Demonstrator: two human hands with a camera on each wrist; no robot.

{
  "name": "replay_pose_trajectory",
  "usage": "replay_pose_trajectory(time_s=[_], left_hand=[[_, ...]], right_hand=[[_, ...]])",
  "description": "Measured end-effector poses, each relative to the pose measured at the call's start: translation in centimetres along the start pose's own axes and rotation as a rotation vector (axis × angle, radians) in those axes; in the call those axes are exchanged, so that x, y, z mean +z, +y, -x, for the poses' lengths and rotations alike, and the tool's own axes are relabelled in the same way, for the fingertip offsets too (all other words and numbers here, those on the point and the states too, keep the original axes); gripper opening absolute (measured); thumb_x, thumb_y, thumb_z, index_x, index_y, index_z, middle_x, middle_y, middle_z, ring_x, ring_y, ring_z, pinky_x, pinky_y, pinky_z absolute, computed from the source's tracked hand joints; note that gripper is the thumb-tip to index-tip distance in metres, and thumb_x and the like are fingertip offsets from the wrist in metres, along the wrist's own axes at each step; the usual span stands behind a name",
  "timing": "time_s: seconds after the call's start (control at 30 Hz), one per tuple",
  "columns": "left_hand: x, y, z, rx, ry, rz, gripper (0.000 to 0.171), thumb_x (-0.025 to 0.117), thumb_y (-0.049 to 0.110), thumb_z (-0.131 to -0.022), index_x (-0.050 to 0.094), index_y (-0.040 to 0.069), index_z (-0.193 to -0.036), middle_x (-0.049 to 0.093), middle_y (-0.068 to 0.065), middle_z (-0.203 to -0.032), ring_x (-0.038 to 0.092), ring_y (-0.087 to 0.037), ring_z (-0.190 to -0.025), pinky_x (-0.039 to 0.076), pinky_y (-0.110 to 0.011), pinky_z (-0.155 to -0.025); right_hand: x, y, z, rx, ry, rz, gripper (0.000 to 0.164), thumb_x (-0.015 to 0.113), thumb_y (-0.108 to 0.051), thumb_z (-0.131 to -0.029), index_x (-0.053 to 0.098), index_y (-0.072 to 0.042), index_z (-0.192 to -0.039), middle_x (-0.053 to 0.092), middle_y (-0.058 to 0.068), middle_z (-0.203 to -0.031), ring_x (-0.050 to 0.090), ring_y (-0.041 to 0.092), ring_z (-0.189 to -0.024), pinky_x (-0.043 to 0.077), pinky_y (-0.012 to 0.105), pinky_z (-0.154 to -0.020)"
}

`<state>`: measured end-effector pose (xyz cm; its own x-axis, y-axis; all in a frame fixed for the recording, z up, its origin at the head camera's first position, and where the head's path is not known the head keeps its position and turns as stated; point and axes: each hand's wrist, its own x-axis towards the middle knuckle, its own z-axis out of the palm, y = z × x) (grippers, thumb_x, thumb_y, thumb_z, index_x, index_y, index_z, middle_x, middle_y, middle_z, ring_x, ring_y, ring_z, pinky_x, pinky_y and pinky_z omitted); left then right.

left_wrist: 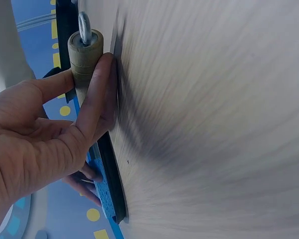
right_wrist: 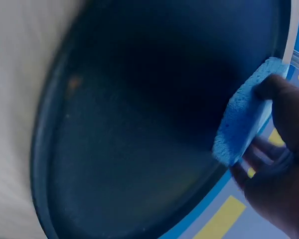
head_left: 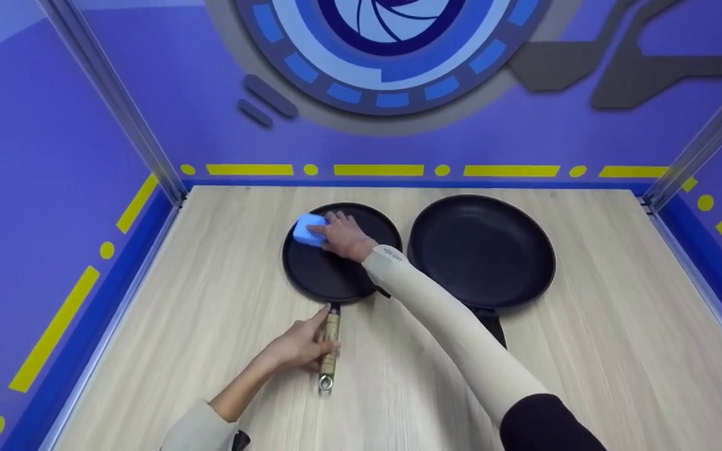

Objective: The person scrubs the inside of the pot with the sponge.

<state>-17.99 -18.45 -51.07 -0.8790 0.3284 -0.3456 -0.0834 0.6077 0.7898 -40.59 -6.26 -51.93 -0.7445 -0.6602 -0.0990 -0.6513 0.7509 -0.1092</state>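
Observation:
A flat black pan [head_left: 336, 269] with a shallow rim lies on the wooden table, its wood-look handle [head_left: 331, 338] pointing toward me. My left hand [head_left: 301, 341] grips that handle between thumb and fingers; the left wrist view shows the handle's end with a metal ring [left_wrist: 84, 27]. Over the pan's far left part, my right hand [head_left: 345, 235] holds a blue sponge [head_left: 309, 230] against the surface. In the right wrist view the thumb and fingers pinch the sponge [right_wrist: 246, 112] near the rim, and a small brownish spot [right_wrist: 74, 83] shows on the pan.
A larger, deeper black frying pan [head_left: 483, 250] stands just right of the flat pan, its dark handle [head_left: 492, 329] partly behind my right forearm. Blue printed panels [head_left: 367, 147] wall the table [head_left: 612, 300] at the back and both sides.

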Motion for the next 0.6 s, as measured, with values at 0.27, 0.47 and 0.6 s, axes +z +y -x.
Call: replay_pose_trajectory(time_s=[0.27,0.47,0.6], left_hand=[[0.0,-0.1,0.4,-0.050,-0.002,0.022,0.084,0.068,0.016,-0.099,0.015,-0.003,-0.161,0.063,-0.012,-0.086,0.063,-0.013,-0.064,0.063,-0.032,-0.059],[-0.1,0.1,0.1,-0.036,0.007,0.004,0.084,0.068,0.016,-0.099,0.016,-0.005,-0.161,0.067,-0.018,-0.092,0.065,-0.013,-0.064,0.063,-0.032,-0.060],[0.2,0.2,-0.2,-0.045,0.003,0.005,0.084,0.068,0.017,-0.099,0.016,-0.003,-0.161,0.067,-0.016,-0.090,0.064,-0.013,-0.063,0.063,-0.031,-0.059]], right_hand=[[-1.3,2.8,1.6,0.247,0.004,0.021,0.040,0.064,-0.034,-0.102,0.060,-0.019,-0.139,0.062,0.023,-0.131,0.058,0.041,-0.123,0.052,0.052,-0.105],[-2.4,3.4,4.3,0.366,0.076,-0.043,0.040,0.077,-0.036,-0.091,0.075,-0.001,-0.110,0.074,0.020,-0.113,0.071,0.035,-0.107,0.062,0.048,-0.091],[-1.8,3.3,5.8,0.369,0.113,-0.043,0.047,0.080,-0.040,-0.088,0.075,0.004,-0.105,0.075,0.023,-0.109,0.073,0.036,-0.102,0.064,0.048,-0.086]])
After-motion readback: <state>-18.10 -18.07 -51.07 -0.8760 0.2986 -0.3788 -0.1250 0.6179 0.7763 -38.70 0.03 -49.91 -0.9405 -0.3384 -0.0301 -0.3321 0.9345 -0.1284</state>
